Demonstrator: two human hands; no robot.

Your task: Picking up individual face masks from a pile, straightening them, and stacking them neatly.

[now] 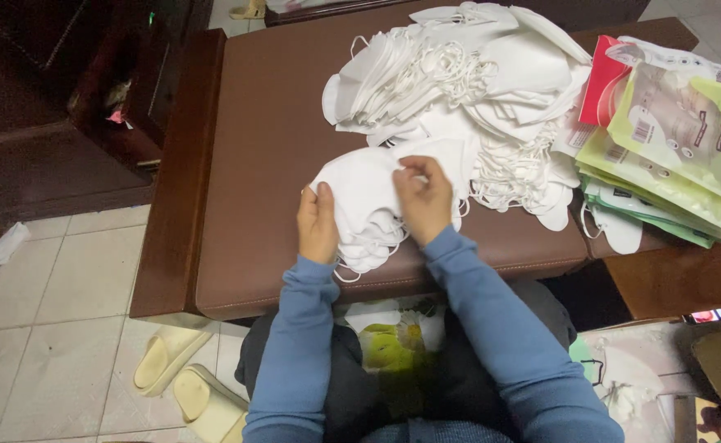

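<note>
We log: small stack of white face masks (360,205) near the big mask heap (459,90) | left hand (318,226) clamped steadying its edge | right hand (424,201) pinching top mask, squaring the stack.

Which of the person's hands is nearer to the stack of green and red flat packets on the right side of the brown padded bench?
Right. The right hand rests on the small stack of white face masks, on the side toward the green and red flat packets; the left hand holds the stack's far edge.

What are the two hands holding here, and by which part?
A small stack of white face masks. The left hand holds its left edge; the right hand pinches the top mask's upper right edge.
</note>
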